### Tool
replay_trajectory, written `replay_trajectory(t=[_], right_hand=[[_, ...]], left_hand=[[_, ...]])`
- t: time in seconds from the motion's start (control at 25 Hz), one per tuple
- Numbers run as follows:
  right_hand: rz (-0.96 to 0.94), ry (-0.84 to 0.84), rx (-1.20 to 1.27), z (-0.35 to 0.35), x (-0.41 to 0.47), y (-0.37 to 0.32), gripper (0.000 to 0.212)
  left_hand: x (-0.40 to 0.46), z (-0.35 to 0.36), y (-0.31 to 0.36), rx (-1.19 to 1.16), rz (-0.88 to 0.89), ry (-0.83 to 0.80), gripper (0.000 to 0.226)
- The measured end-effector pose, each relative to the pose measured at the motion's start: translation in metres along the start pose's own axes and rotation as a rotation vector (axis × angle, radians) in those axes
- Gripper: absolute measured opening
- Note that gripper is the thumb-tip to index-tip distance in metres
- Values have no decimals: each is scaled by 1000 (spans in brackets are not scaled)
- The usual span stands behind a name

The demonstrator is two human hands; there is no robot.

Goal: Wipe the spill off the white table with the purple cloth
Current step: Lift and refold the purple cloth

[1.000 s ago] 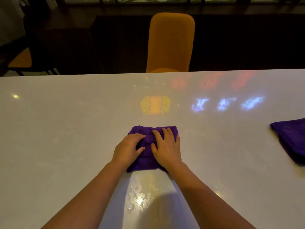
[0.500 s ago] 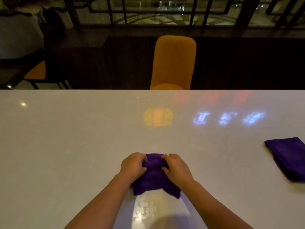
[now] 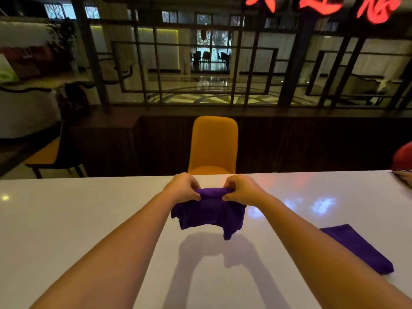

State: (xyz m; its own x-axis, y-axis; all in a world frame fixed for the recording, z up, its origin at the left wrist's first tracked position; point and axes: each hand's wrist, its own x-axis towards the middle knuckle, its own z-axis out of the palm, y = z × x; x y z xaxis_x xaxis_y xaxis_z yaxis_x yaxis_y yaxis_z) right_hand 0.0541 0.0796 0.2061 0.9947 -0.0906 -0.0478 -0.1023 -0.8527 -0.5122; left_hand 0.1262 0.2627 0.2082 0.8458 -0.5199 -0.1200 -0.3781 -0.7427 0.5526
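Both hands held the purple cloth [image 3: 208,214] clear of the white table [image 3: 66,219], the left hand [image 3: 181,189] and right hand [image 3: 242,190] each pinching an end of its bunched top edge. The cloth hung below the fingers, its long axis running side to side between them, its shadow on the tabletop beneath. No spill showed on the surface there.

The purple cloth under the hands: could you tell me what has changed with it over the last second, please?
Both hands, the left hand and the right hand, went from pressing the purple cloth flat on the white table to pinching its top edge and lifting it; it now hangs above its shadow. The second folded purple cloth at the right stayed put, as did the orange chair.
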Motion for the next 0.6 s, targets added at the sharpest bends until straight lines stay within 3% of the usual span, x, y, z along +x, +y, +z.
replay_trajectory(t=[0.24,0.6], right_hand=[[-23,171,-72,-107,-21,1,17],[-49,216,-97,-203,-60,73,20]], left_hand=[[7,-45,92,-75,169,39,15],[23,-18,212,-104,234,86,25]])
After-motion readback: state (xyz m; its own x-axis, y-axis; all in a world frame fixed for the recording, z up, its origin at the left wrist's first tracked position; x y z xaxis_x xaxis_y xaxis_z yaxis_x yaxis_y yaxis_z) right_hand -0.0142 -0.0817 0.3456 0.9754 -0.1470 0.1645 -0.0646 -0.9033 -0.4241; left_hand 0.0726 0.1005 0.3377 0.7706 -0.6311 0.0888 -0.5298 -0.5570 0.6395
